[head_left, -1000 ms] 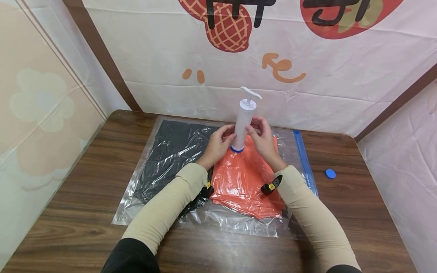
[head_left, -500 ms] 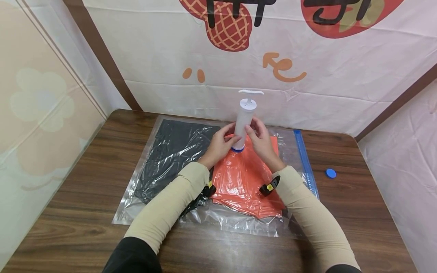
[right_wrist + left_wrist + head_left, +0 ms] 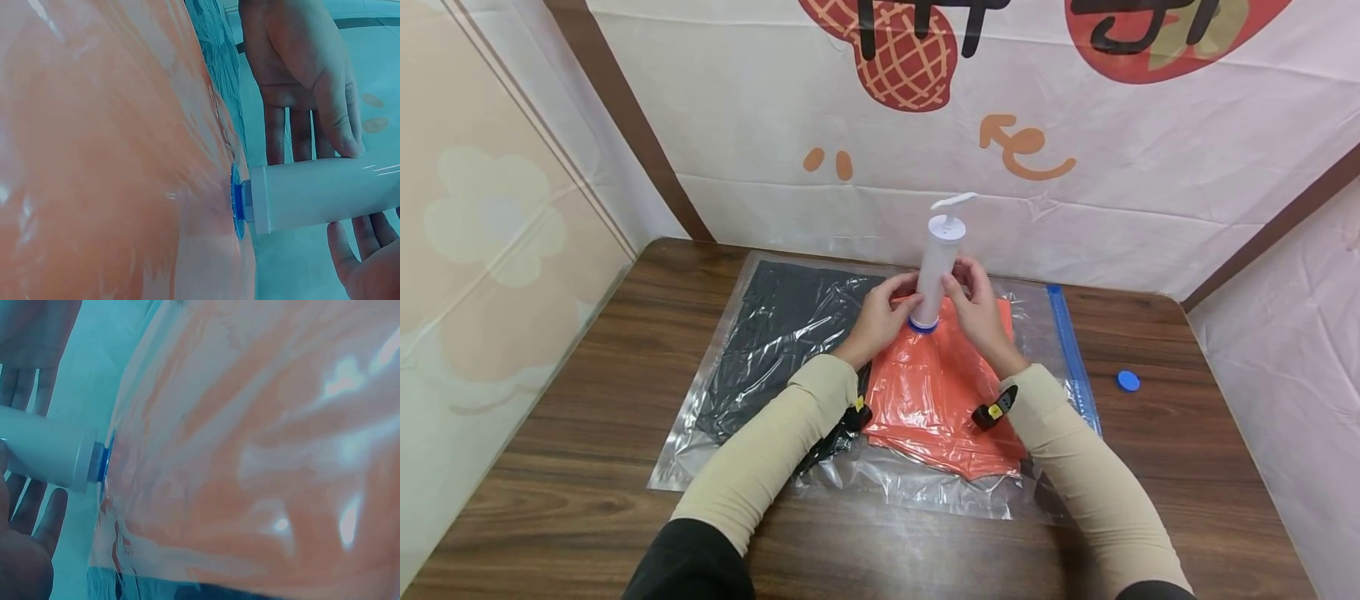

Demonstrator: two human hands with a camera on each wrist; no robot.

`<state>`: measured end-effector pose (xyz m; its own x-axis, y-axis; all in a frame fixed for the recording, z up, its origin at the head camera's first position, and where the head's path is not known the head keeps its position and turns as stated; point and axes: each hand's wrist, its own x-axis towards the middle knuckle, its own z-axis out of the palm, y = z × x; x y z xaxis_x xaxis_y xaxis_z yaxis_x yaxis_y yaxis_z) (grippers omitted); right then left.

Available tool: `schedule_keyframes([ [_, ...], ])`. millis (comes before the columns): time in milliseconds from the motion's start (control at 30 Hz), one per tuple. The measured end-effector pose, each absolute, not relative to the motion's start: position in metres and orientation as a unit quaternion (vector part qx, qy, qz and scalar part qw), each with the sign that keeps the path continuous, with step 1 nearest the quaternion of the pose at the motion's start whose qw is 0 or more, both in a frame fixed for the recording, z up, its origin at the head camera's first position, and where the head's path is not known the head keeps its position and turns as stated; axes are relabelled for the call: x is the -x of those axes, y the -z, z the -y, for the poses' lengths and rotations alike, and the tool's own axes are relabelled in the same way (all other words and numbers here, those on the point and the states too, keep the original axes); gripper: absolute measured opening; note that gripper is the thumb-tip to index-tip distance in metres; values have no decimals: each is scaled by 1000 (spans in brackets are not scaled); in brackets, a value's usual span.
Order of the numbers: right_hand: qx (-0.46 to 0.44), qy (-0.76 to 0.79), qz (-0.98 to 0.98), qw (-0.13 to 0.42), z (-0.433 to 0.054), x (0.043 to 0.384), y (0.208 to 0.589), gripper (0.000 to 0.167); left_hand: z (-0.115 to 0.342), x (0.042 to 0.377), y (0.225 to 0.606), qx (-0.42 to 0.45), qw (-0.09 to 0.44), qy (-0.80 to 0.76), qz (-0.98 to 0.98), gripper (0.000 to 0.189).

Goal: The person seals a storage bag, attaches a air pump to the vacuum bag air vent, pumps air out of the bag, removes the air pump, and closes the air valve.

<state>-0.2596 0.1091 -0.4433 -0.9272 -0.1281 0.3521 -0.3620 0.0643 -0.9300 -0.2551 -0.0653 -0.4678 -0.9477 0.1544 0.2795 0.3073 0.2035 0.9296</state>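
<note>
A white hand pump (image 3: 937, 267) with a T-shaped handle (image 3: 953, 201) stands nearly upright, leaning slightly right, on the blue valve (image 3: 237, 201) of a clear vacuum storage bag (image 3: 947, 498). My left hand (image 3: 882, 321) holds the lower barrel from the left, thumb in front. From the other side my right hand (image 3: 981, 321) holds the barrel, its thumb against the near face. Inside the bag lie a folded orange garment (image 3: 936, 400) under the pump and a dark one (image 3: 797, 321) to the left. In both wrist views, fingers flank the barrel.
A blue zip strip (image 3: 1070, 350) runs along the bag's right edge. Farther right, a small round blue cap (image 3: 1127, 381) lies on the wooden table (image 3: 1180, 467). Behind the table hangs a printed cloth (image 3: 737, 100), close to the pump.
The pump's T-handle has turned to and fro: slanted, then level across, now slanted the other way. Both hands stay on the barrel, with only slight shifts of the fingers.
</note>
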Motion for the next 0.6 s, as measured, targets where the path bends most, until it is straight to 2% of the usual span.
schedule_keyframes([
  [333, -191, -656, 729, 47, -108, 250, 430, 55, 63, 257, 469, 141, 53, 629, 763, 40],
  [600, -199, -652, 730, 34, -106, 240, 414, 53, 62, 257, 467, 139, 50, 619, 771, 45],
])
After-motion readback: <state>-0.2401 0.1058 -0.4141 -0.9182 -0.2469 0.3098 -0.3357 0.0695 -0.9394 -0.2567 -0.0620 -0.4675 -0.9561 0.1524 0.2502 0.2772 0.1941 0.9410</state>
